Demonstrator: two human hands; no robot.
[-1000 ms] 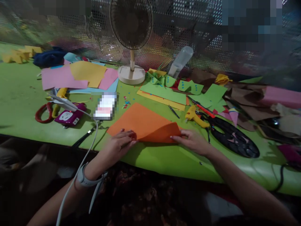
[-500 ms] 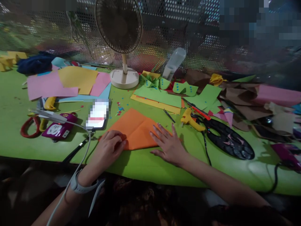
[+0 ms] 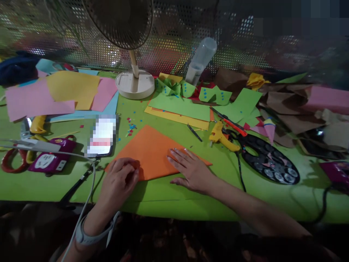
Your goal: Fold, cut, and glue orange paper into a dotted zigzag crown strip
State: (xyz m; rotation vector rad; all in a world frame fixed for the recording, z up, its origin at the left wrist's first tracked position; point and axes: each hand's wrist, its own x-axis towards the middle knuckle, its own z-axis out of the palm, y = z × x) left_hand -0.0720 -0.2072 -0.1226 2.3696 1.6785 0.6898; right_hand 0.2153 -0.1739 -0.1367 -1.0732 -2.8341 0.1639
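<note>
A sheet of orange paper (image 3: 152,153), folded into a triangle, lies on the green tabletop in front of me. My right hand (image 3: 189,171) rests flat on its right part, fingers spread and pointing up and to the left. My left hand (image 3: 121,178) sits over the left end of the paper with its fingers curled and the thumb close to them. Whether anything is pinched between those fingers is hidden. The paper's left corner shows just beside that hand.
Left of the paper are a phone (image 3: 102,136), a purple power strip (image 3: 53,156), a white cable and red-handled pliers (image 3: 13,160). A yellow glue gun (image 3: 222,137) and black palette (image 3: 269,160) lie to the right. Behind stand a fan (image 3: 135,85) and a clear bottle (image 3: 203,56).
My right hand has slid slightly left and down over the paper. My left hand's fingers are curled in more tightly. The camera view has shifted a little.
</note>
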